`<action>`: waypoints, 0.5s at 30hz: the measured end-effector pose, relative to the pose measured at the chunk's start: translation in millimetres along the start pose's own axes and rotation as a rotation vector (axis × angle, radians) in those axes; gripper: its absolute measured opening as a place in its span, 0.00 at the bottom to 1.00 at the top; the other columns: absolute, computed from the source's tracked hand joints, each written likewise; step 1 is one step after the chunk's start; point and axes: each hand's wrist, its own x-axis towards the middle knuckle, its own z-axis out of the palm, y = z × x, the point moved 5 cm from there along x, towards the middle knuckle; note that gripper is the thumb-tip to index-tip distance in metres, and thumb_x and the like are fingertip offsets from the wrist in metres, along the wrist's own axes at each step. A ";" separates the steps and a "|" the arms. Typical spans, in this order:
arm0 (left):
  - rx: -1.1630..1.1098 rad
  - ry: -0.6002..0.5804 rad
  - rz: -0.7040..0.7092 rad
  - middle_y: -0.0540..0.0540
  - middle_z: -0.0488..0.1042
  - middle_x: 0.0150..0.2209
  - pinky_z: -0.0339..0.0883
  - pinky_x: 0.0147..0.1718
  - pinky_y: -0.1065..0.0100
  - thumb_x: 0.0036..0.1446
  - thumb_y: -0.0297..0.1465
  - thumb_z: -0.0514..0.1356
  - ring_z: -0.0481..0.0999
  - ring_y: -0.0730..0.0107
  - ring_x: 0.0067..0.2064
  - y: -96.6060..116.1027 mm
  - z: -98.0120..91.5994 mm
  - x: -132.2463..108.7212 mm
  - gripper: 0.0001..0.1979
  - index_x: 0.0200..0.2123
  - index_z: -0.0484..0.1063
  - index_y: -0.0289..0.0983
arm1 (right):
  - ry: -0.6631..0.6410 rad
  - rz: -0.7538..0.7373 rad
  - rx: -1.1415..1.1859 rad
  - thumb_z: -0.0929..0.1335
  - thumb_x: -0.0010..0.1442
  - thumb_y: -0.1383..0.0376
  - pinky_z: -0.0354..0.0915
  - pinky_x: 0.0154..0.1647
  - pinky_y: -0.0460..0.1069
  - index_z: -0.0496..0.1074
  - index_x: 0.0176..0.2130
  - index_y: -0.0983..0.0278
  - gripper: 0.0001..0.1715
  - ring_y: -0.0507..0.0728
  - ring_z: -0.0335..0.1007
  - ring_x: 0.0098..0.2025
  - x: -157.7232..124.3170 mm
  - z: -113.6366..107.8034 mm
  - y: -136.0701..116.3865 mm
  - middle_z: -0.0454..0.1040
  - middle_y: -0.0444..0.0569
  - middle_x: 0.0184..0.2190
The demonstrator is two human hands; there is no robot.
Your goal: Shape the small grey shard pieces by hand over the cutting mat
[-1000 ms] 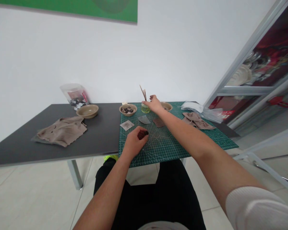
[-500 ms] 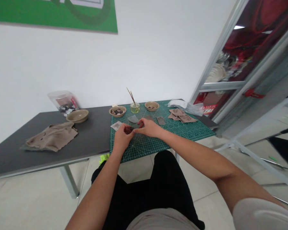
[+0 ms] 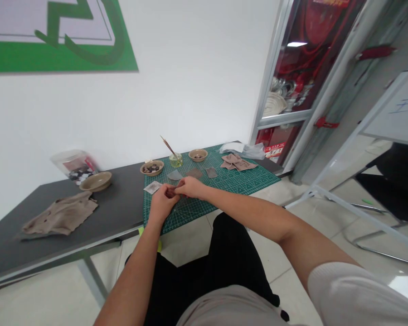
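Over the near left part of a green cutting mat (image 3: 204,206), my two hands meet at the fingertips. My left hand (image 3: 162,203) is closed, its fingers curled around something small and dark that is mostly hidden. My right hand (image 3: 192,187) is closed too, thumb and fingers pinched against the same spot. Just beyond the hands lie a pale square sheet (image 3: 153,187), a grey sheet (image 3: 174,175), a brown sheet (image 3: 194,173) and a small grey rectangle (image 3: 211,172).
At the mat's back stand a bowl of dark and pale pieces (image 3: 152,168), a glass jar with brushes (image 3: 176,160) and another bowl (image 3: 197,155). A cloth (image 3: 237,161) and plastic bag (image 3: 253,151) lie right. Left are a bowl (image 3: 95,182), tub (image 3: 75,167) and cloth (image 3: 59,215).
The camera view has turned to the right, so the table appears further left. My right fingers have come closer to my left hand and now pinch beside it.
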 end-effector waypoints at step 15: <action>-0.044 -0.052 0.028 0.51 0.74 0.31 0.66 0.33 0.68 0.54 0.37 0.60 0.73 0.71 0.30 -3.4 6.5 -2.2 0.17 0.47 0.69 0.39 | 0.449 0.151 -0.650 0.72 0.51 0.57 0.67 0.46 0.51 0.76 0.43 0.64 0.20 0.62 0.74 0.49 103.6 -159.7 43.2 0.78 0.58 0.46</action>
